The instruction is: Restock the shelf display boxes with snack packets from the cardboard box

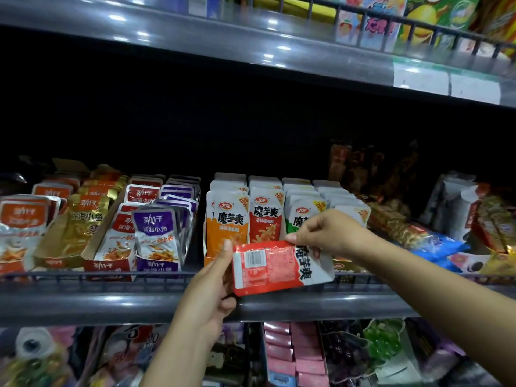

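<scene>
Both hands, left and right, raised forward, fingers pinching.

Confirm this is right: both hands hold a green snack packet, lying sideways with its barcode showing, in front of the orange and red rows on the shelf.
Not quite: the snack packet is red, not green. The head view shows the left hand and right hand both holding it sideways, barcode showing, in front of the orange row and red row on the shelf.

Pink packets and green grape bag fill the lower shelf.
</scene>
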The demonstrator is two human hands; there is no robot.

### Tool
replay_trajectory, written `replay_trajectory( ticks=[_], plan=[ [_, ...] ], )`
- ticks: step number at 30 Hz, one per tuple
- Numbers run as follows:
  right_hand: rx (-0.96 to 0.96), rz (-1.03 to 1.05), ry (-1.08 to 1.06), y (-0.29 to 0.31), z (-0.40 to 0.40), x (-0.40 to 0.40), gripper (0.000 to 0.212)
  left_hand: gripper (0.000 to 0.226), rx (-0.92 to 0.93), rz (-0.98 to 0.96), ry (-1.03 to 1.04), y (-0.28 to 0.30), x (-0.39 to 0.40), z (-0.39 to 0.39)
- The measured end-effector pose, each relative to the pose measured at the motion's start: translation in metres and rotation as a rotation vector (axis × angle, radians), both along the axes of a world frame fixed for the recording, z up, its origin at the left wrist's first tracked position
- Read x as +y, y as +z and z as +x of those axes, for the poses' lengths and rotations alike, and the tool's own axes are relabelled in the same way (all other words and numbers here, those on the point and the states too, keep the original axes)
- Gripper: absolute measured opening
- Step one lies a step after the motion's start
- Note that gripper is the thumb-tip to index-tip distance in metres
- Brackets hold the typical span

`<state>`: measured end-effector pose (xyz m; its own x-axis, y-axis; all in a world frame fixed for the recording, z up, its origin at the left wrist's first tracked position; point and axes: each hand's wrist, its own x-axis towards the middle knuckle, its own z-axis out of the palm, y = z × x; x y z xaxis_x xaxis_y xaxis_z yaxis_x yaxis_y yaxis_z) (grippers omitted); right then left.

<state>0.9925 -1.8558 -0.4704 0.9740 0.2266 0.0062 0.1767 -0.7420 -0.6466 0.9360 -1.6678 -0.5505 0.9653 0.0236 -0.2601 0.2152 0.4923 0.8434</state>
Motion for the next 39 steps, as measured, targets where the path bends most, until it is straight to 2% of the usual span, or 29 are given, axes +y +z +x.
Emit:
replay_trajectory(
  ticks=[4,6,8,10,11,13,16,19,21,23,26,29,31,33,36,39],
  plan=[
    [-0.152,-0.037,-0.002,0.007,-0.009,0.002,0.027,0.045,-0.007,-0.125,-0.061,0.001,-0.006,-0.002],
    [-0.211,-0.014,0.022,0.009,-0.014,0.002,0.024,0.043,-0.052,-0.224,-0.045,0.005,-0.005,-0.002],
    [-0.230,0.035,0.046,0.012,-0.017,0.000,0.019,0.036,-0.133,-0.229,-0.038,0.007,-0.004,-0.003],
    [-0.254,0.100,0.075,0.014,-0.019,-0.001,0.019,0.029,-0.219,-0.117,-0.063,0.006,-0.004,-0.005],
    [-0.271,0.129,0.079,0.015,-0.018,-0.001,0.023,0.033,-0.254,-0.044,-0.068,0.006,-0.005,-0.006],
    [-0.251,0.208,0.053,0.013,-0.016,0.000,0.043,0.045,-0.291,0.063,-0.036,0.004,-0.008,-0.007],
    [-0.118,0.363,0.007,0.005,-0.007,0.002,0.072,0.049,-0.335,0.142,0.089,0.001,-0.017,-0.008],
    [-0.036,0.441,-0.050,0.003,0.007,0.006,0.072,0.056,-0.419,0.290,0.195,-0.002,-0.027,-0.006],
    [-0.118,0.367,-0.065,0.009,0.015,0.008,0.054,0.067,-0.504,0.415,0.217,-0.008,-0.032,-0.001],
    [-0.271,0.278,-0.093,0.021,0.022,0.011,0.035,0.069,-0.561,0.649,0.239,-0.015,-0.033,0.005],
    [-0.378,0.241,-0.110,0.036,0.036,0.016,0.032,0.048,-0.656,1.145,0.275,-0.034,-0.029,0.018],
    [-0.393,0.039,-0.090,0.038,0.051,0.027,0.032,0.065,-0.635,1.488,0.152,-0.049,-0.027,0.027],
    [-0.411,-0.121,-0.075,0.035,0.059,0.035,0.033,0.063,-0.609,1.690,0.093,-0.053,-0.025,0.030],
    [-0.392,-0.198,-0.057,0.028,0.066,0.042,0.033,0.058,-0.606,1.809,0.086,-0.056,-0.024,0.031],
    [-0.386,-0.364,-0.084,0.013,0.073,0.046,0.035,0.058,-0.622,1.863,0.102,-0.059,-0.022,0.032],
    [-0.500,-0.605,-0.128,0.004,0.076,0.047,0.034,0.059,-0.622,1.883,0.119,-0.061,-0.022,0.031]
  ],
)
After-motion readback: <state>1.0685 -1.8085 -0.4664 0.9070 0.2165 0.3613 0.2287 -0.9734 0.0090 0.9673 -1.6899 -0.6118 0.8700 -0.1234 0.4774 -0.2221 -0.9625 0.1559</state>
